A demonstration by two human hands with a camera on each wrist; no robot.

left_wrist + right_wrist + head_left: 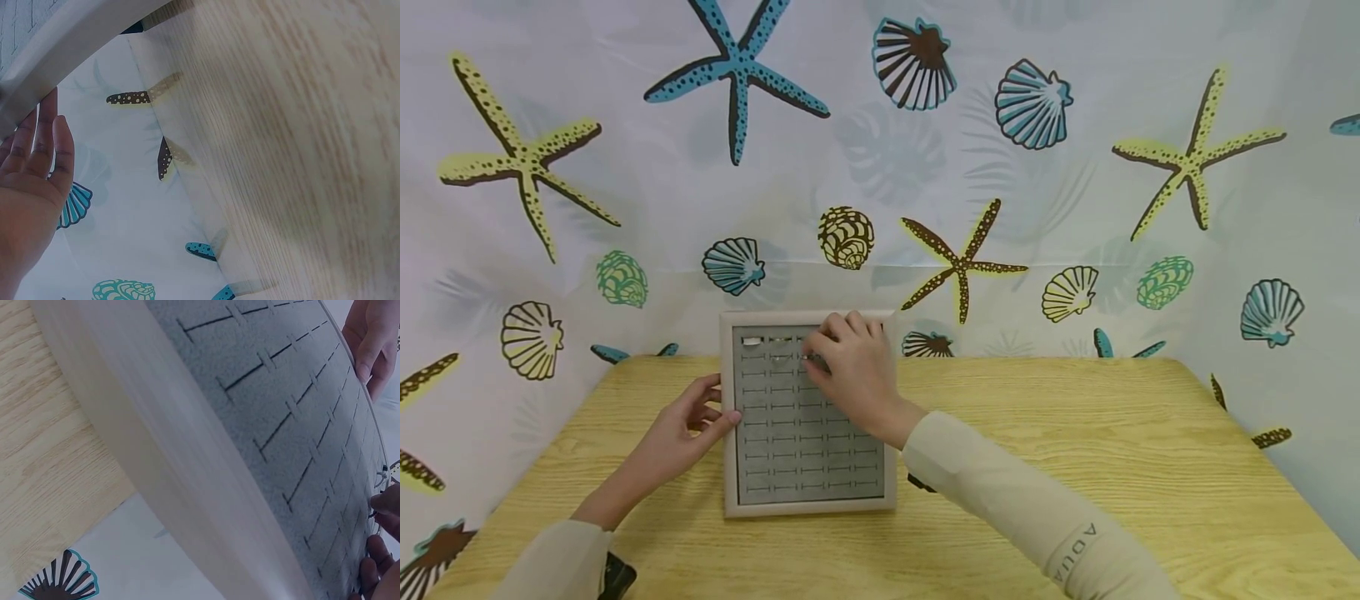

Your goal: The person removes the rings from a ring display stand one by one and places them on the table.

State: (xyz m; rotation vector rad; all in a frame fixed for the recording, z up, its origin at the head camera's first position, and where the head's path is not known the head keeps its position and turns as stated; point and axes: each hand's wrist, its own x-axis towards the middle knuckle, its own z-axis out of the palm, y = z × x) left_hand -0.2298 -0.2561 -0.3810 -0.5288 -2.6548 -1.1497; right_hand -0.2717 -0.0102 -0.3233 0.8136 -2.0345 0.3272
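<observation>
A slotted display board (812, 417), grey felt with rows of short slits inside a cream frame, stands upright and slightly leaned back on the table. My left hand (688, 421) holds its left edge, thumb on the front of the frame and fingers at the side; the left wrist view shows those fingers (45, 134) against the frame's edge. Near the upper middle slots, my right hand (857, 371) pinches a small shiny piece (807, 357), mostly hidden by the fingers. Small silvery pieces (751, 341) sit in the top-left slots. Most lower slits hold nothing visible.
The wooden table (1075, 442) spreads out on both sides of the board. Behind it hangs a white curtain (1075, 208) printed with starfish and shells. A dark wrist device (617, 575) shows by the left sleeve.
</observation>
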